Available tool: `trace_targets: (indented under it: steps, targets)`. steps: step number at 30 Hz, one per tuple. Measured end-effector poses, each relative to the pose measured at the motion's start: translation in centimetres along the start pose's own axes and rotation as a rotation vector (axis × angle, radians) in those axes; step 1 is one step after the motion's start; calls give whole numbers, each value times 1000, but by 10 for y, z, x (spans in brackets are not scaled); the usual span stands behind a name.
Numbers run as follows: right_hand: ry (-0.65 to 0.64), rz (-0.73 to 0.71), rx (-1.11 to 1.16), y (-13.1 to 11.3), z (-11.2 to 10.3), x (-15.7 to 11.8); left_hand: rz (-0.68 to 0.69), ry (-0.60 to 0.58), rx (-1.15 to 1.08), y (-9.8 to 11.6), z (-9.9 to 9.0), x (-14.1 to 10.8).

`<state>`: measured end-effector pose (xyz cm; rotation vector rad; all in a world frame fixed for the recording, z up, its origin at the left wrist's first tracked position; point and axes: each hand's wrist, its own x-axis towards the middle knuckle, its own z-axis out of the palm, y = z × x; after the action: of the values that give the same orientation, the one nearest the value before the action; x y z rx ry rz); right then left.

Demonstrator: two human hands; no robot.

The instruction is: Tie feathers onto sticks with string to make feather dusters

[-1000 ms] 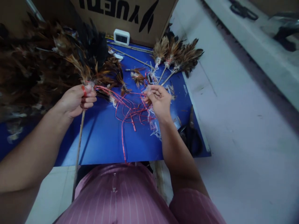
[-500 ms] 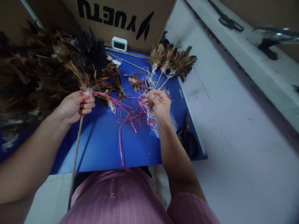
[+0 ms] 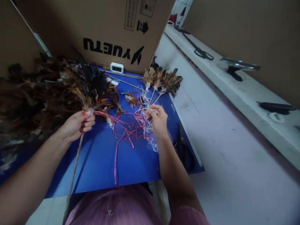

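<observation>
My left hand is closed around the bound neck of a feather duster, just below its dark and brown feathers. The duster's thin stick slants down past the table's front edge. A red band wraps a finger or thumb of that hand. From the neck, red string trails rightward in a loose tangle. My right hand pinches at the far side of this tangle, on what looks like a strand of the red string; its fingertips partly hide it. White plastic strands lie beside and below that hand.
Brown feathers heap at the left of the blue table. Three small dusters lie at the back right, scissors at the right edge. A white digital device stands before a cardboard box. A ledge holds tools.
The camera view has tilted up, so everything sits lower in the picture and more of the box and ledge shows. Both hands keep nearly the same place over the table.
</observation>
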<state>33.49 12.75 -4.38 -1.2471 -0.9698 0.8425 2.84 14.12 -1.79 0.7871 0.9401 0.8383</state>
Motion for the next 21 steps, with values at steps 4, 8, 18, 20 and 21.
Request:
trace_targets:
  steps: [4, 8, 18, 20, 21]
  targets:
    - [-23, -229, -320, -7, -3, 9, 27, -17, -22, 2, 1, -3]
    - [-25, -511, -721, -15, 6, 10, 50, -35, -46, 3, -2, -5]
    - [-264, -486, -1088, -8, 73, 34, 64, -79, -48, -3, -5, -3]
    - [-182, -417, -1217, -8, 80, 52, 68, -81, -44, -5, -4, -2]
    - [-178, -371, -1263, -8, 82, 60, 70, -80, -44, -6, -4, -2]
